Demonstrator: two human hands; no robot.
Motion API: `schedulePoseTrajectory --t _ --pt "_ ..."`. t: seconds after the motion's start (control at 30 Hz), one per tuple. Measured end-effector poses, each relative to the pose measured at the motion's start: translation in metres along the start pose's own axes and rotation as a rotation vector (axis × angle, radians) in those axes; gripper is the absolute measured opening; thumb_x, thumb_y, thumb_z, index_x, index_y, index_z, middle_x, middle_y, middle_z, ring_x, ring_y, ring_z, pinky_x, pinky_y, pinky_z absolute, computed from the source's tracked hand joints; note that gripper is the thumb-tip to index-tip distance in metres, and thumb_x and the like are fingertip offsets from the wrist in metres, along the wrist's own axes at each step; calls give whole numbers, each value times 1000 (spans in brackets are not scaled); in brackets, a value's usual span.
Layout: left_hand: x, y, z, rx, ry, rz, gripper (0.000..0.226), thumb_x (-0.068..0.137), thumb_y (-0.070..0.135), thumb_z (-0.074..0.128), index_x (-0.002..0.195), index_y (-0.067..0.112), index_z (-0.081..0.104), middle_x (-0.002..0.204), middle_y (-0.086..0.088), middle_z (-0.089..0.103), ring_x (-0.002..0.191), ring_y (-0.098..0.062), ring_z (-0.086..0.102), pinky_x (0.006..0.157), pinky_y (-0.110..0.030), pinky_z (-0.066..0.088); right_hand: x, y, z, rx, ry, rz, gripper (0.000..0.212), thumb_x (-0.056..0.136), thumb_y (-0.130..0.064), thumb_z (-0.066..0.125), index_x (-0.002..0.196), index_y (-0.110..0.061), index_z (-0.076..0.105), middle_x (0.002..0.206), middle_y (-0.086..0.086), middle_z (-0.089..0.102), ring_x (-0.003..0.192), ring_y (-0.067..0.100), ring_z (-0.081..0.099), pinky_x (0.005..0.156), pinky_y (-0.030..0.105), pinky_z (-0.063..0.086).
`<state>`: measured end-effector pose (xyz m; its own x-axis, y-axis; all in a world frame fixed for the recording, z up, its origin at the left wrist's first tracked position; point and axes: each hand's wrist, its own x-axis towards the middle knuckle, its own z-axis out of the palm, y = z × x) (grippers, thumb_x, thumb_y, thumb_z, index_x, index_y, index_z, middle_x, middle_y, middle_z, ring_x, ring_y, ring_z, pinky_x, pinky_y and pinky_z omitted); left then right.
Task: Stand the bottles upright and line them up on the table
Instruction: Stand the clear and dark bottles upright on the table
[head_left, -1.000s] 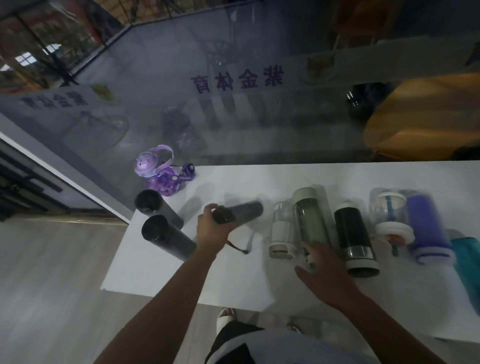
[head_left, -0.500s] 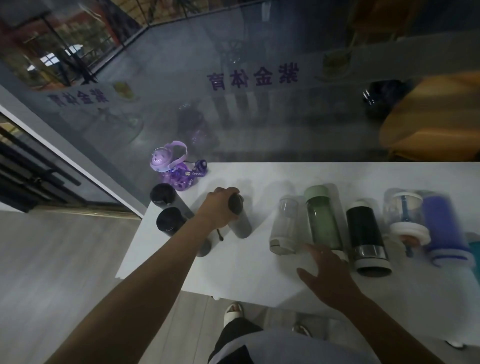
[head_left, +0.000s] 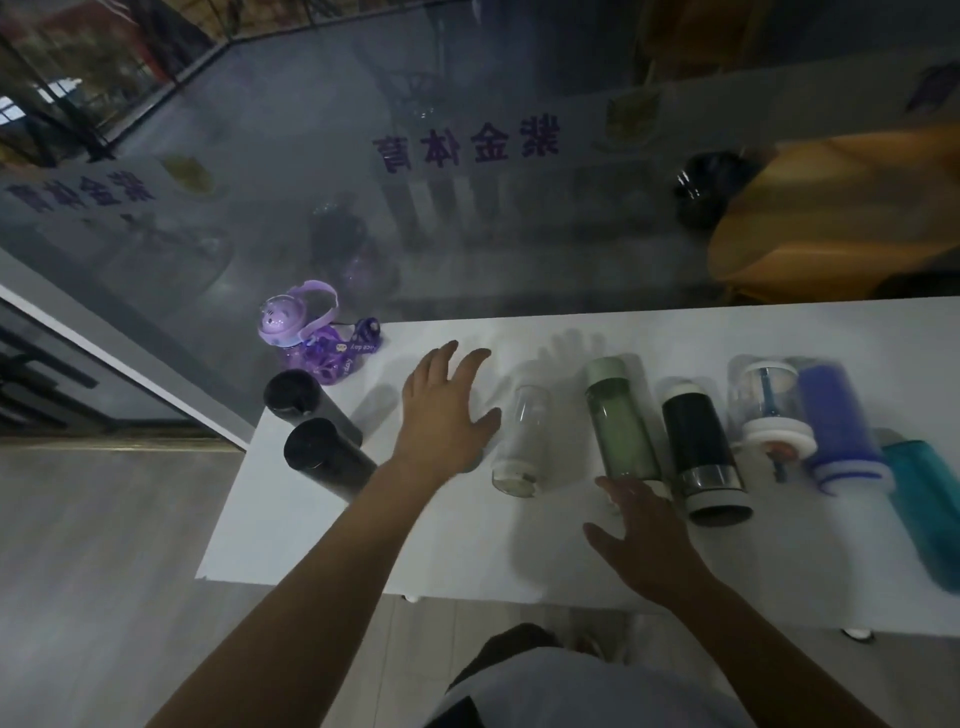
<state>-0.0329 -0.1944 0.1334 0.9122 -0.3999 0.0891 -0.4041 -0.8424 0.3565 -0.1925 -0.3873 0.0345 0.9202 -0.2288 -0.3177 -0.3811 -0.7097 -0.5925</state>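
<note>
White counter (head_left: 311, 525): carries your bottles in a row.
Left hand (head_left: 441, 410): fingers spread, empty, just beside the clear bottle (head_left: 522, 441).
Right hand (head_left: 647, 540): open, fingertips touching the green bottle (head_left: 621, 421).

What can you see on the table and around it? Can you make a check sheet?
Surface: white table, bare at its near left.
Job's things: two black bottles and purple kids' bottle upright at left; clear bottle, green bottle, dark bottle, blue bottle, teal bottle lying down.
Clutter: nothing seen.
Hands: left hand open above the table; right hand open by the green bottle's base.
Cables: nothing seen.
Surroundings: glass wall with purple lettering behind.
</note>
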Motion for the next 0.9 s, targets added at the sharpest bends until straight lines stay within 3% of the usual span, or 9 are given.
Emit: schedulePoseTrajectory --t 0.07,0.17,0.33,0.43,0.57,0.77,0.9 --pt "-19 11 13 -109 54 28 68 85 41 68 145 31 40 158 -4 29 146 -28 25 119 -48 24 -2 -2 0 14 10 20 71 78 -62 49 140 -30 38 146 2 42 132 22 41 107 47 36" --pt "-50 15 47 -280 68 27 66 85 39 67 145 29 41 157 -2 31 144 -23 28 118 -45 26 -11 -4 0 0 22 60 64 84 -49 59 140 -27 39 147 1 40 134 20 38 110 46 32" --pt "-92 0 103 -484 -9 -298 76 80 40 72 146 29 36 155 -6 30 141 -26 29 114 -52 30 -29 -6 0 -52 15 138 65 85 -46 60 142 -26 36 148 0 39 135 20 37 111 44 31" --pt "-95 -11 125 -432 -13 -377 88 76 43 76 148 23 31 156 -14 28 141 -36 30 112 -54 31 -37 -6 5 -108 -24 185 65 86 -50 55 144 -32 30 152 -3 32 138 19 31 113 42 28" --pt "-79 -13 141 -489 1 -527 94 71 40 82 149 25 31 155 -14 29 139 -36 32 109 -53 34 -48 -3 4 -157 -60 224 62 89 -52 51 144 -35 29 155 -4 26 140 17 28 115 40 24" --pt "-65 1 158 -796 124 -672 91 68 24 87 143 14 38 142 -13 42 131 -30 39 107 -39 37 -51 0 -6 -174 -19 242 62 88 -50 54 143 -34 30 155 -4 28 140 17 29 114 40 26" --pt "-57 1 167 -866 215 -704 79 69 17 85 135 14 42 135 -11 46 125 -26 41 103 -45 44 -45 5 -10 -184 -18 223 62 87 -49 55 143 -32 32 153 -3 30 138 18 32 113 40 29"
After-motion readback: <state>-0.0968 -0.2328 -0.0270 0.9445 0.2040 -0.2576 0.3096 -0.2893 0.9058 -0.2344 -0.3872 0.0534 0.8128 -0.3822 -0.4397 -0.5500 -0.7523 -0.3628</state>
